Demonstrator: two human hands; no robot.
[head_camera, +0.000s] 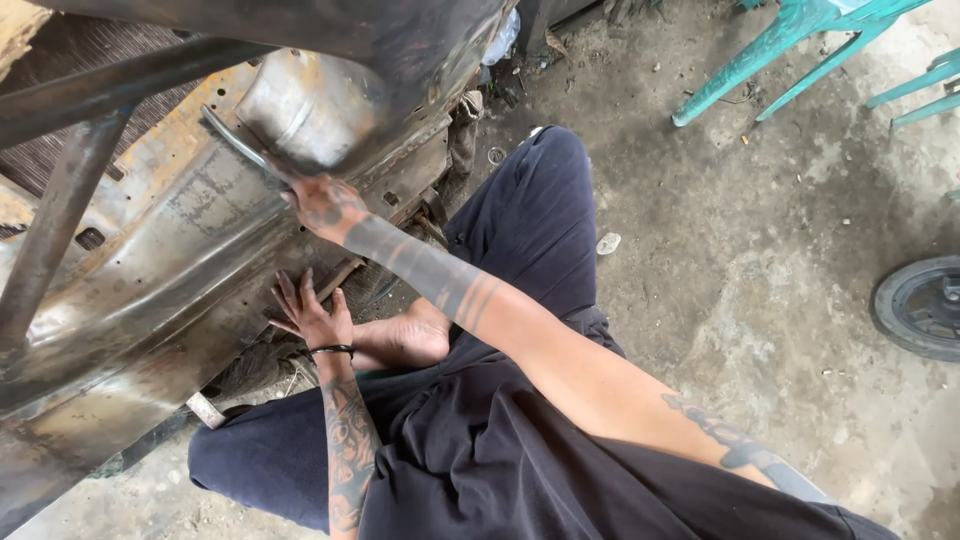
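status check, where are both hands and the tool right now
Right hand gripping metal bar tool, tip against rusty sheet-metal panel. Left hand flat on panel's lower edge, fingers spread. Nothing between tool and panel.

Rust-orange patches on grey metal panel (190, 240); teal chair legs (790, 50).

The sheet-metal body panel (150, 260) is bare steel, dull grey with a faint sheen, scuffed, and blotched with orange rust toward its upper edge. The tool (240, 145) lying against that panel is smooth grey metal. Above the panel, the steel bars (60, 200) look dark and matt. The floor (760, 260) beside the panel is rough, stained concrete. The trousers (530, 230) are soft, matt dark cloth. The chair legs (790, 50) are glossy teal plastic.
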